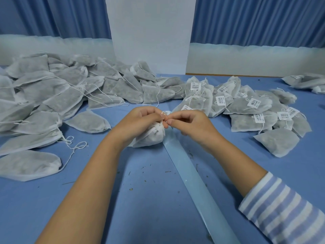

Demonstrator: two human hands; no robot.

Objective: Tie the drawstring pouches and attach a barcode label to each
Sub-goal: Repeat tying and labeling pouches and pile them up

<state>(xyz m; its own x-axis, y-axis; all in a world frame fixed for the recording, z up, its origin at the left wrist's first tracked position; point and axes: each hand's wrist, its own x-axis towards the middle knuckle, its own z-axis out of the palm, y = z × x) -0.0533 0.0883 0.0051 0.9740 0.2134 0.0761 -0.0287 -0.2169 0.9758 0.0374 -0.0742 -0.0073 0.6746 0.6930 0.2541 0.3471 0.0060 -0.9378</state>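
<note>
A white mesh drawstring pouch (152, 136) filled with grey material sits on the blue table (140, 199) at the centre. My left hand (140, 120) lies over the pouch and pinches its thin white drawstring (163, 113) just above the gathered neck. My right hand (190, 124) pinches the same string from the right, fingertips meeting those of the left. Most of the string is hidden between the fingers.
A big heap of unlabelled pouches (52, 95) with loose strings fills the left and back. Pouches bearing barcode labels (246, 104) lie in a pile at the right. A pale blue strip (193, 173) runs diagonally down the table. Small dry crumbs dot the surface.
</note>
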